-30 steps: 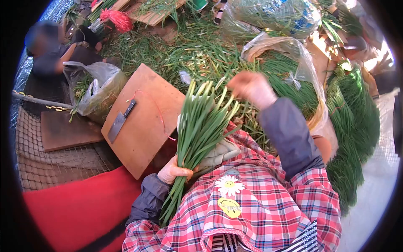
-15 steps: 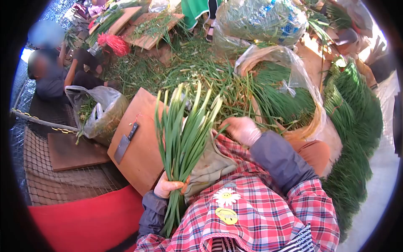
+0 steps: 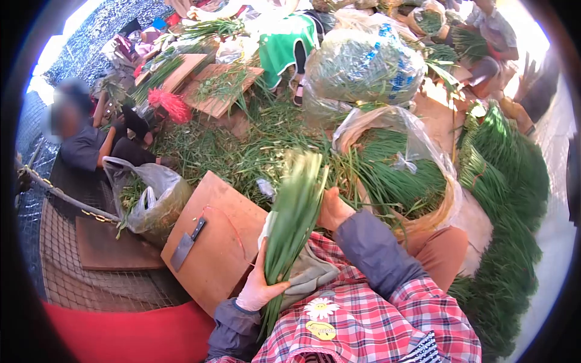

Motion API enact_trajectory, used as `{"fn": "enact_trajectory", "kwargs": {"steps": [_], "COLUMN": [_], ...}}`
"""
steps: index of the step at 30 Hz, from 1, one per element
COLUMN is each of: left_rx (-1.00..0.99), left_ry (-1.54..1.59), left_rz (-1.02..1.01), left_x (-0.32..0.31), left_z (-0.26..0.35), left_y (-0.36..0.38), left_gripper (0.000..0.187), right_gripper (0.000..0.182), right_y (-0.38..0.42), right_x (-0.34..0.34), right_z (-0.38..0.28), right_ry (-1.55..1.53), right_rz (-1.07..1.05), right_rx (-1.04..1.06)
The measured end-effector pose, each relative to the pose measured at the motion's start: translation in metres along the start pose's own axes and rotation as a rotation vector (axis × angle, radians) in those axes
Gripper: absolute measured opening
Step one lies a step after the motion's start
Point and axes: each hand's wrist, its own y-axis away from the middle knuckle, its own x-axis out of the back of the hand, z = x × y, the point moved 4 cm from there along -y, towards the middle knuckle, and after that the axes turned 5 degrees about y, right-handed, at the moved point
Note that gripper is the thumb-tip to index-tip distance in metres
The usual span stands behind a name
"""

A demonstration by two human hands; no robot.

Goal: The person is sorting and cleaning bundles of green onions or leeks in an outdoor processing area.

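Observation:
A bunch of garlic chives [image 3: 293, 224], long green leaves with pale ends at the top, stands tilted over my lap. My left hand [image 3: 260, 289] holds it low down, thumb across the front. The pale ends are smeared by motion. Right beside the bunch's upper right side is my right hand [image 3: 334, 210], its fingers mostly hidden. On the left, a wooden board [image 3: 212, 254] carries a cleaver [image 3: 189, 244] with a dark handle. A grey cloth [image 3: 308, 281] lies on my lap, under the bunch.
Ahead, an open plastic bag [image 3: 451, 181] holds more greens, with a full clear bag [image 3: 363, 66] behind. Long greens [image 3: 502, 224] are heaped at the right. Cut leaves [image 3: 212, 142] cover the ground. A person [image 3: 82, 139] sits at left near a plastic bag [image 3: 160, 196].
The bunch has tipped to the right and its pale ends blur. My left hand has shifted slightly right and down; my right hand has come in beside the bunch. The camera view has tilted up.

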Motion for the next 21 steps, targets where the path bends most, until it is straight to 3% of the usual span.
{"fn": "enact_trajectory", "kwargs": {"steps": [1, 5, 8, 9, 11, 13, 17, 21], "left_rx": [0.135, 0.193, 0.169, 0.214, 0.314, 0.18, 0.013, 0.045], "left_ry": [-0.044, -0.185, -0.462, -0.489, -0.544, -0.389, 0.183, 0.143], "left_rz": [-0.08, -0.117, -0.135, -0.149, -0.178, -0.193, -0.065, -0.202], "left_x": [-0.008, -0.014, -0.019, -0.022, -0.027, -0.031, -0.023, -0.044], "left_z": [0.012, -0.024, -0.018, -0.016, -0.014, -0.009, -0.013, -0.017], "left_y": [-0.001, 0.0, -0.004, -0.006, -0.007, -0.005, -0.007, -0.022], "left_gripper": [0.102, 0.089, 0.086, 0.086, 0.086, 0.096, 0.12, 0.129], "right_gripper": [0.105, 0.098, 0.091, 0.074, 0.063, 0.047, 0.046, 0.044], "right_y": [-0.001, 0.004, 0.011, 0.014, 0.02, 0.019, 0.019, 0.021], "right_x": [0.003, 0.021, 0.024, 0.02, 0.013, 0.009, 0.002, -0.023], "right_z": [-0.003, -0.023, -0.031, -0.035, -0.041, -0.045, -0.033, -0.025], "right_ry": [-0.044, -0.005, 0.135, 0.077, 0.147, 0.134, 0.082, 0.045], "right_rz": [0.0, 0.104, 0.18, 0.193, 0.351, 0.483, 0.503, 0.46], "right_rx": [0.054, 0.147, 0.159, 0.174, 0.097, 0.033, 0.127, 0.08]}}
